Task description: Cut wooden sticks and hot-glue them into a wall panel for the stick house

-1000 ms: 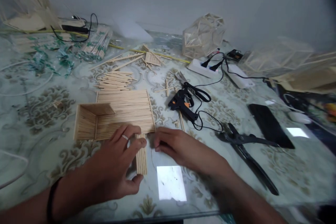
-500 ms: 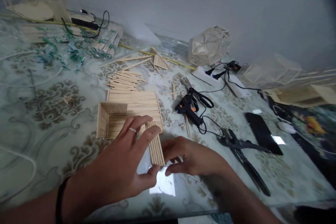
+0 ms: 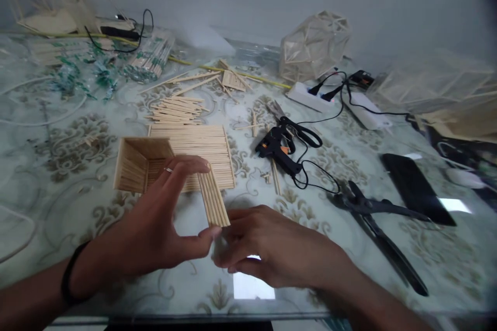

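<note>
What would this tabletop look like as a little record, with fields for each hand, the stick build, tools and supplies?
Left hand: holds a narrow stick panel by its ends, thumb at the near end
Right hand: beside the panel's near end; whether it touches is unclear
Stick build: wide stick panel lying flat, upright stick walls at its left end
Tools: glue gun, scissors, plier-like tool
Supplies: loose sticks behind the wide panel
Also there: phone, power strip
</note>
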Motion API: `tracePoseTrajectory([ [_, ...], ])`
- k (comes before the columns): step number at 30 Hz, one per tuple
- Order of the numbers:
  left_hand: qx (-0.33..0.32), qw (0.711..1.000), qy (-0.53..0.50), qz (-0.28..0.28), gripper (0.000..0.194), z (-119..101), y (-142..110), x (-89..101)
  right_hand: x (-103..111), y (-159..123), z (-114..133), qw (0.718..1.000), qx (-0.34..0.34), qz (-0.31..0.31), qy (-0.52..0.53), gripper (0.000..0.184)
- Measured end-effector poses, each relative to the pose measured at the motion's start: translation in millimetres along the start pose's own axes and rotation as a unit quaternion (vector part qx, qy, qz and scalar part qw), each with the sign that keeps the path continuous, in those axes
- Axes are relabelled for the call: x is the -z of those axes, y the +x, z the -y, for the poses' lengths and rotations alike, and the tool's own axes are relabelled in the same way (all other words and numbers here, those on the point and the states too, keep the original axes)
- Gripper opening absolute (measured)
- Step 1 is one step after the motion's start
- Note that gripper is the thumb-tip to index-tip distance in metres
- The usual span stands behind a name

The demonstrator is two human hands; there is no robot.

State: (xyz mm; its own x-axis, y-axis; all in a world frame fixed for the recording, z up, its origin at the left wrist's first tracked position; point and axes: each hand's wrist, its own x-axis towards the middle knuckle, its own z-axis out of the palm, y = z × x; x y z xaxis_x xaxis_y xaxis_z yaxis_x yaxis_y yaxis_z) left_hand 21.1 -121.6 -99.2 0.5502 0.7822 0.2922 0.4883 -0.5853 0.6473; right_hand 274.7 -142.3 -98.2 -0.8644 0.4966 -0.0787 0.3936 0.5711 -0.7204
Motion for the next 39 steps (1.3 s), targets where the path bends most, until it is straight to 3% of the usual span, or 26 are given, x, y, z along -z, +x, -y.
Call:
tracePoseTrajectory([
  [5, 0.027, 0.999, -0.023, 0.016, 0.070, 3, -3, 0.5, -1, -1, 0, 1.000, 0.012, 0.007, -0.017, 0.016],
  [7, 0.057, 0.993, -0.097, 0.030, 0.067, 6, -6, 0.2, -3, 0, -2, 1.000, 0.019, 0.003, -0.016, 0.016],
  [9, 0.103, 0.959, -0.259, 0.048, 0.054, 9, -8, -1.5, -5, 1, -4, 0.999, 0.030, -0.002, -0.009, 0.017],
  [12, 0.154, 0.843, -0.513, 0.056, 0.039, 13, -8, -6.7, -6, 3, -5, 0.999, 0.037, -0.026, 0.029, 0.015],
  [13, 0.151, 0.823, -0.545, 0.049, 0.040, 13, -7, -8.7, -5, 3, -4, 0.998, 0.030, -0.040, 0.047, 0.013],
  [15, 0.141, 0.800, -0.582, 0.039, 0.042, 12, -3, -11.9, -4, 1, 0, 0.995, 0.000, -0.078, 0.069, 0.007],
  [18, 0.136, 0.782, -0.607, 0.038, 0.042, 9, 1, -13.6, 1, -3, 6, 0.984, -0.032, -0.154, 0.081, 0.012],
  [23, 0.179, 0.750, -0.634, 0.059, 0.040, 8, -2, -14.5, 10, -2, 11, 0.943, -0.023, -0.319, 0.096, 0.017],
  [27, 0.193, 0.759, -0.614, 0.104, 0.041, 10, -5, -17.8, 7, 1, 11, 0.918, -0.051, -0.388, 0.060, 0.008],
  [29, 0.188, 0.781, -0.581, 0.130, 0.042, 9, -6, -18.2, 3, 3, 9, 0.914, -0.056, -0.397, 0.066, 0.004],
  [31, 0.163, 0.844, -0.493, 0.134, 0.046, 7, -7, -16.7, -1, 4, 7, 0.915, -0.056, -0.390, 0.090, 0.022],
  [34, 0.079, 0.952, -0.288, 0.071, 0.068, 1, -8, -13.0, -4, 3, 3, 0.929, -0.073, -0.337, 0.134, 0.065],
  [36, 0.026, 0.983, -0.181, 0.027, 0.085, -3, -8, -12.1, -5, 1, 0, 0.940, -0.086, -0.294, 0.152, 0.092],
  [39, -0.018, 0.994, -0.104, -0.015, 0.096, -5, -10, -14.5, -7, -2, -3, 0.947, -0.099, -0.262, 0.156, 0.113],
])
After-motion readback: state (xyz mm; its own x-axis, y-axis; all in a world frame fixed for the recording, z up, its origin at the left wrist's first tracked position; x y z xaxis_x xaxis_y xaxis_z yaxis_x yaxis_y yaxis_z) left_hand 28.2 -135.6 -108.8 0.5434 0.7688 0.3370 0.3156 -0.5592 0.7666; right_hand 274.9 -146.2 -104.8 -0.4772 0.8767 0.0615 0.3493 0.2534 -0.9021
